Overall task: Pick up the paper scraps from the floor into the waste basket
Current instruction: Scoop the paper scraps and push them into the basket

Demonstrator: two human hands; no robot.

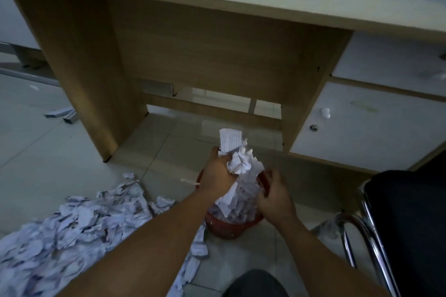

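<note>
A red waste basket (230, 228) stands on the tiled floor in front of the desk, heaped above its rim with white paper scraps. My left hand (218, 171) grips a crumpled bundle of paper scraps (241, 161) above the basket, one flat printed sheet sticking up from it. My right hand (275, 196) is at the basket's right side with curled fingers touching the heaped paper. A large pile of torn paper scraps (72, 231) lies on the floor at the lower left.
A wooden desk (193, 38) with white drawers (376, 128) stands right behind the basket. A black chair with chrome legs (386, 231) is at the right. Metal bars (60, 113) lie on the floor at the left. My knee (255, 284) shows at the bottom.
</note>
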